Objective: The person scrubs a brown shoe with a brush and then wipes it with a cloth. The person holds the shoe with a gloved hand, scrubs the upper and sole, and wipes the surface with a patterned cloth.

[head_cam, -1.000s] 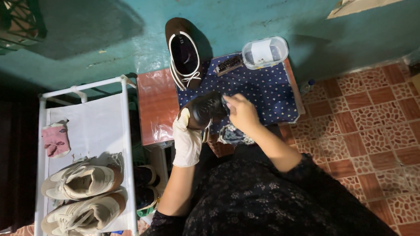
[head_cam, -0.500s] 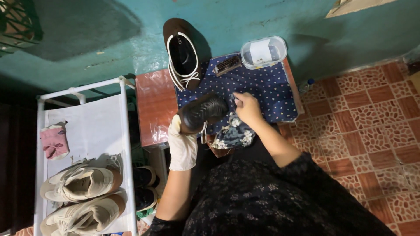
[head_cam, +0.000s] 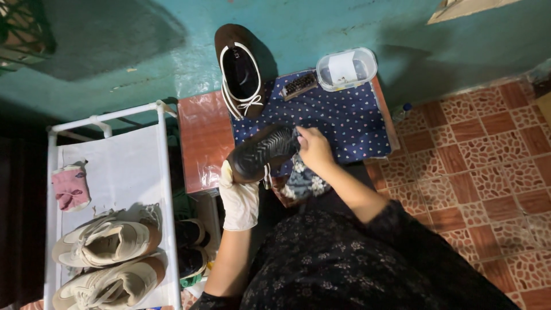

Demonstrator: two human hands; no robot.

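My left hand [head_cam: 239, 199], in a white glove, grips a dark shoe [head_cam: 263, 152] turned sole up over the near edge of a small red-brown table [head_cam: 202, 140]. My right hand [head_cam: 314, 150] is bare and rests against the shoe's toe end, with a patterned cloth [head_cam: 306, 183] bunched under it; whether the fingers hold the cloth I cannot tell. The matching dark shoe [head_cam: 240, 70] with white laces lies opening up at the table's far edge, against the teal wall.
A navy dotted cloth [head_cam: 350, 117] covers the table's right part. On it lie a small brush [head_cam: 298, 86] and a clear lidded tub [head_cam: 346, 69]. At left a white rack [head_cam: 123, 166] carries two beige sneakers [head_cam: 109, 244] and a pink sock [head_cam: 70, 188]. Patterned tile floor [head_cam: 476, 149] at right.
The dark shoe has been turned so its treaded sole faces up. My right hand slid from its top to its toe end, and the patterned cloth now shows beneath.
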